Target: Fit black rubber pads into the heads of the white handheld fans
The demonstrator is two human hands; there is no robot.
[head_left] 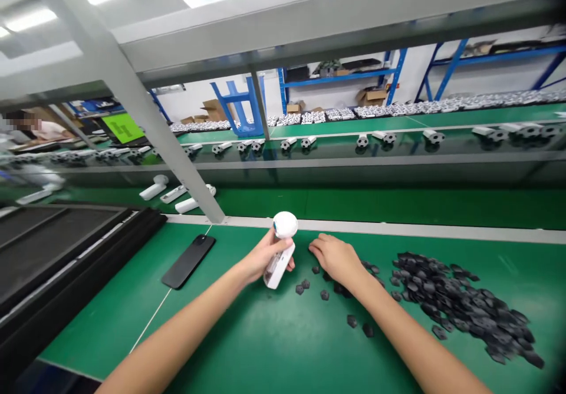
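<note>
My left hand (260, 259) is closed around a white device (279, 269) with a rounded head and a flat, box-like handle. The device is tilted, head up, above the green work surface (265, 347). To its right, my right hand (338, 258) has its fingers bent together, palm down. Whatever is between those fingertips, if anything, is hidden. Small black five-sided pieces (325, 295) lie scattered below and beside my right hand, some partly covered by it. Farther right spreads a large heap of the same black pieces (460, 305).
A black phone (189, 261) lies left of my left hand. Black trays (66, 252) fill the left side. Beyond a metal upright (163, 140), more white devices (188, 204) rest on a green belt (354, 202). Black-and-white football-patterned devices (433, 136) line a ledge behind it. A person (48, 131) sits far left.
</note>
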